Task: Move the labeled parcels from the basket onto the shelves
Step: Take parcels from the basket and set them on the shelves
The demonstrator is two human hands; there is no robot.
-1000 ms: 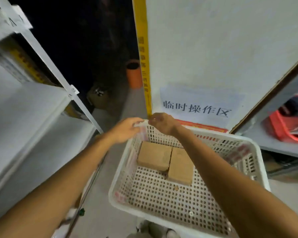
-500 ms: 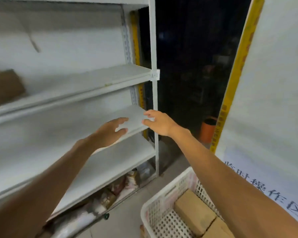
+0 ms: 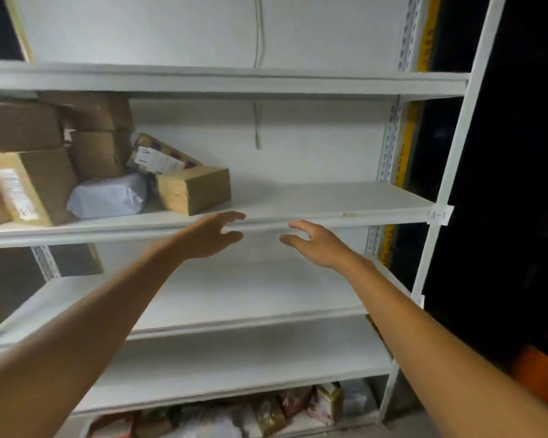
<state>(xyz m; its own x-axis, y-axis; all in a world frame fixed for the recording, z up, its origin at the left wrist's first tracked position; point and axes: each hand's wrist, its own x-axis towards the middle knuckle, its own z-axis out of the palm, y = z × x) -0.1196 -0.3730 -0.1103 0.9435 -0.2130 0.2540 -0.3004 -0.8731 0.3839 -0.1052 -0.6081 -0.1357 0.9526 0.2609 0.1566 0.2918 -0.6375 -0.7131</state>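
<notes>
Location: white metal shelving unit (image 3: 450, 147), four tiers in view, against a white back panel; dark aisle to the right.

1. Parcels, second tier (image 3: 329, 200), all on its left half.
 - Stacked cardboard boxes (image 3: 19, 126) at far left, reaching nearly to the tier above.
 - Brown box with a white label (image 3: 29, 184), leaning, at the front left.
 - Grey poly mailer (image 3: 108, 197), lying flat just beside that box.
 - Small brown box (image 3: 193, 189), nearest the middle, sitting askew on the tier.
 - Labelled parcel (image 3: 162, 158), tilted, propped behind the small brown box (label print too blurred to read).
2. Left hand (image 3: 209, 238): holds nothing, fingers loosely spread, in front of the second tier's front lip, just right of the small brown box. Contact with the lip cannot be told.
3. Right hand (image 3: 320, 245): holds nothing, fingers relaxed and slightly bent, beside the left hand with a gap between them, level with the same lip.
4. Top tier (image 3: 203, 79); third tier (image 3: 234, 295); fourth tier (image 3: 234, 368).
5. Mixed packets (image 3: 266, 412) below the fourth tier, too blurred to identify.
6. Paper tag (image 3: 438, 215) on the right front post, at second-tier height.
7. Thin cord (image 3: 258, 121) hanging down the back panel.
8. Orange object (image 3: 541, 374), low in the dark aisle at right.
</notes>
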